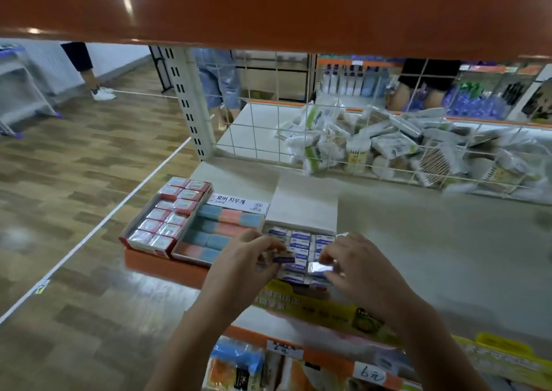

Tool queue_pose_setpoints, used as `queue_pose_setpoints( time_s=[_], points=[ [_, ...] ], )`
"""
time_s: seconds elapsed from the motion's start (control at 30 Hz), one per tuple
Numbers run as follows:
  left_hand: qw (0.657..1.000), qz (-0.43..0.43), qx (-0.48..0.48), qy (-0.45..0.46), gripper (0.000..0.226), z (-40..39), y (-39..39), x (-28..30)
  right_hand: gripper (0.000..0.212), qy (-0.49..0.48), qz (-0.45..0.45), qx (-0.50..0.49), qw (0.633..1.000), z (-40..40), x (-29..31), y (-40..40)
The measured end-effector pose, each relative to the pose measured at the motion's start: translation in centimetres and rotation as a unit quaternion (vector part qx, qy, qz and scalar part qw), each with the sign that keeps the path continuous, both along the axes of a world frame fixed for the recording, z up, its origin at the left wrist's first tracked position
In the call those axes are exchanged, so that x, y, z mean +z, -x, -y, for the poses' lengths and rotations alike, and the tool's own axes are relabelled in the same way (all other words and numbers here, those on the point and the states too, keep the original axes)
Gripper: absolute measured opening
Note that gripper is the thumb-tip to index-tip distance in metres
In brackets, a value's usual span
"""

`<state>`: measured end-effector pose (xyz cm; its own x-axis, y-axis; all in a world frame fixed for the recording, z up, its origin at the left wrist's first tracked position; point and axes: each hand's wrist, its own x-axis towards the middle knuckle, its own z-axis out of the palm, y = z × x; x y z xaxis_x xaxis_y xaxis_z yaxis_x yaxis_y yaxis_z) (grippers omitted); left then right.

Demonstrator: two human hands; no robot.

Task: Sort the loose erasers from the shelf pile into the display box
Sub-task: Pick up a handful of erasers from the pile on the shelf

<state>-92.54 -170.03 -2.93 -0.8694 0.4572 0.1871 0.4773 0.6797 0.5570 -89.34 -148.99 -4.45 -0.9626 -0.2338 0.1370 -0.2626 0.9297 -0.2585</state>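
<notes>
Both hands work over the display box (300,250), which sits near the shelf's (418,241) front edge, toward its left end. The box is white, its lid (304,202) folded up at the back, and it is nearly full of white erasers with blue labels set in rows.

The left hand (245,259) hovers over the box's left side. Its fingers (268,242) are curled and pinch a small eraser (283,259) with a dark blue label, held just above the rows. The right hand (355,262) is over the box's right side; its fingers (325,253) are bent and pinch a shiny, clear-wrapped eraser (319,268), touching or just above the packed ones, I cannot tell which.

Just left of the display box lies an open box of pink and blue erasers (218,232) with a printed Korean label at its back. Left again, at the shelf's left corner, is a box of red-and-white packets (167,217).

A wire grid (298,133) runs along the shelf's back edge, and behind it is a heap of cotton-swab packs (388,142). An orange shelf (268,8) overhangs above. Below the front edge hang a yellow sign (328,310) and handwritten price tags (370,375). Legs of other people (219,85) show across the wood-pattern floor (74,166).
</notes>
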Motion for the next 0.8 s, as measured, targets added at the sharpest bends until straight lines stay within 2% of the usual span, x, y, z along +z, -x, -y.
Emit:
queue_pose_setpoints(
  time_s=[0.37,0.5,0.6,0.8],
  points=[
    [0.985,-0.021,-0.120,0.119,0.028,-0.9,2.2,0.1,0.022,-0.031,0.040,-0.095,0.994,1.6,-0.4,-0.2],
    [0.971,-0.057,-0.170,0.160,0.026,-1.9,2.8,-0.3,0.020,0.035,0.025,-0.124,0.991,1.6,0.3,-0.9],
    [0.962,-0.050,-0.204,0.172,0.028,-2.8,3.1,-0.6,0.018,0.089,-0.012,-0.187,0.978,1.3,0.8,-2.1],
    [0.949,-0.040,-0.260,0.175,0.026,-3.9,3.3,-1.0,0.018,0.131,-0.020,-0.273,0.953,1.1,0.7,-3.9]
  ],
)
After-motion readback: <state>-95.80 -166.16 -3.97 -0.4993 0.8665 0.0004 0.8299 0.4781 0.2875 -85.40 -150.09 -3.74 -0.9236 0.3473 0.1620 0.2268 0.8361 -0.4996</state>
